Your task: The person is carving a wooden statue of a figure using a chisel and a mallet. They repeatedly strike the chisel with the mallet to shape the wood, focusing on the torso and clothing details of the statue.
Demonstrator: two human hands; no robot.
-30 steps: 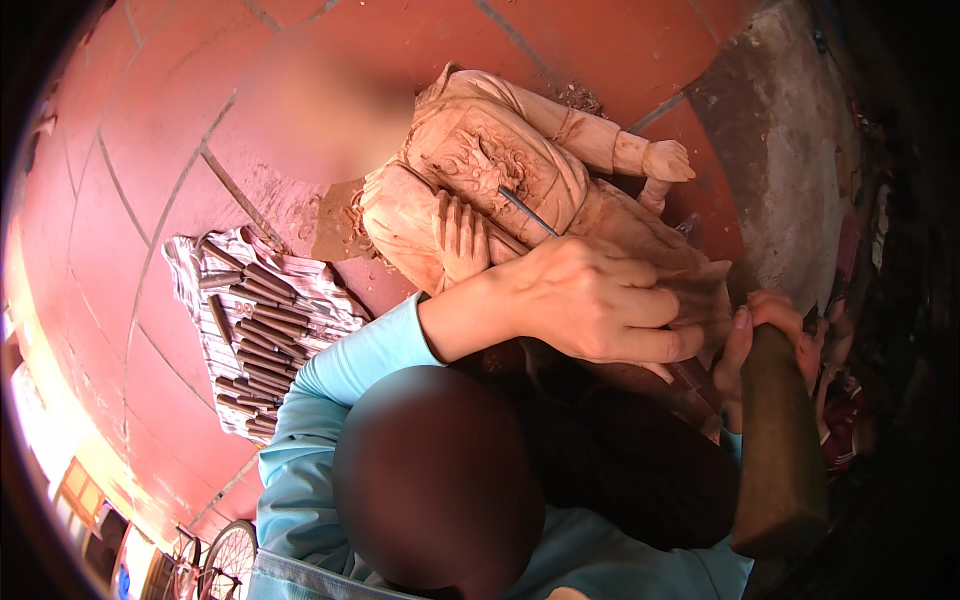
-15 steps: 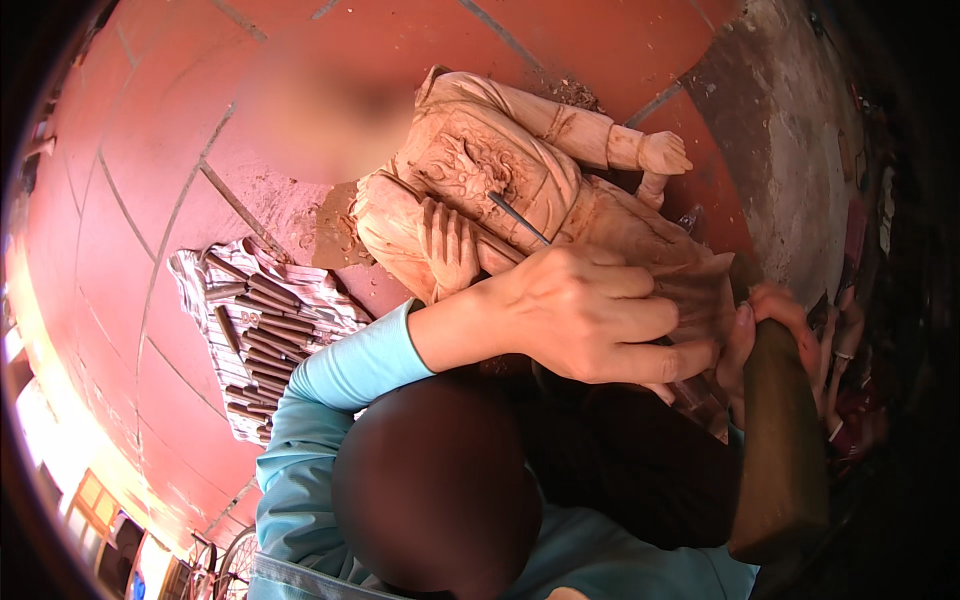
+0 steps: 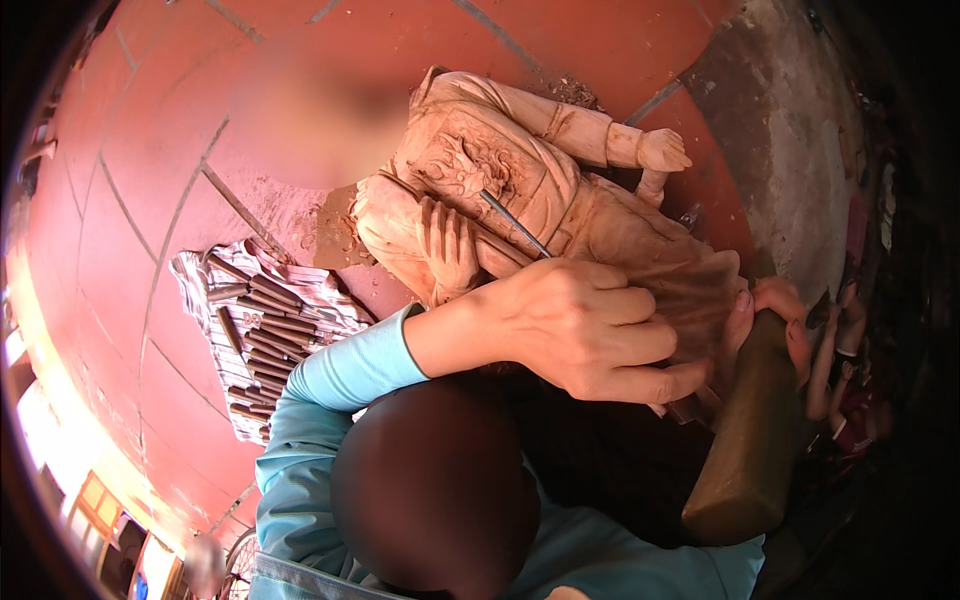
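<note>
A pale wooden statue (image 3: 610, 225) with carved robe folds, a raised chest ornament and outstretched arms lies on the floor before me. My left hand (image 3: 590, 330) is closed around a carving chisel (image 3: 515, 222); its thin metal shaft points up and left, its tip at the carved chest. The chisel's handle is mostly hidden in my fist. At the right, my right hand (image 3: 772, 308) grips a thick wooden mallet (image 3: 745, 440), its heavy end toward my body. The area where the statue's head lies is blurred.
On the left, a striped cloth (image 3: 205, 290) holds several dark-handled tools (image 3: 275, 350) in rows. Red tiled floor (image 3: 150, 200) surrounds the statue, with wood chips (image 3: 575, 92) beyond it. A grey concrete patch (image 3: 790, 150) lies at the right. A bicycle wheel (image 3: 240, 565) shows at lower left.
The mallet's heavy end has swung left, nearer my body. My left hand has shifted slightly down, and the chisel tip has moved a little up and left.
</note>
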